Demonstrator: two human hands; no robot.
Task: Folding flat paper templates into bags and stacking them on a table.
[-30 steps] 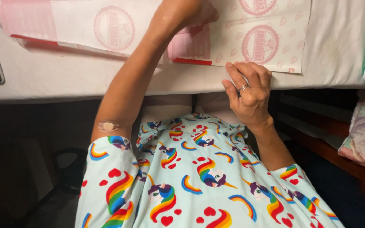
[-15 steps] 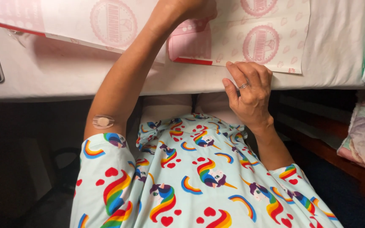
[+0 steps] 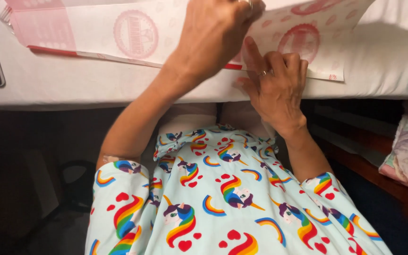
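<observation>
Head view: the left hand (image 3: 213,35) seemingly pinches a thin white-and-pink printed paper sheet (image 3: 133,33) lying on a white padded surface (image 3: 95,82), while the right hand (image 3: 275,87), fingers pressed together, presses flat on its near edge.

The left hand (image 3: 216,35) reaches far forward on a long, straight arm. Its back faces up and its fingers curl down. The right hand (image 3: 275,87) sits close beside it, lower down, fingers (image 3: 279,63) bent and pointing up. A ring shows on 1 finger. Both wrists are bare.
</observation>
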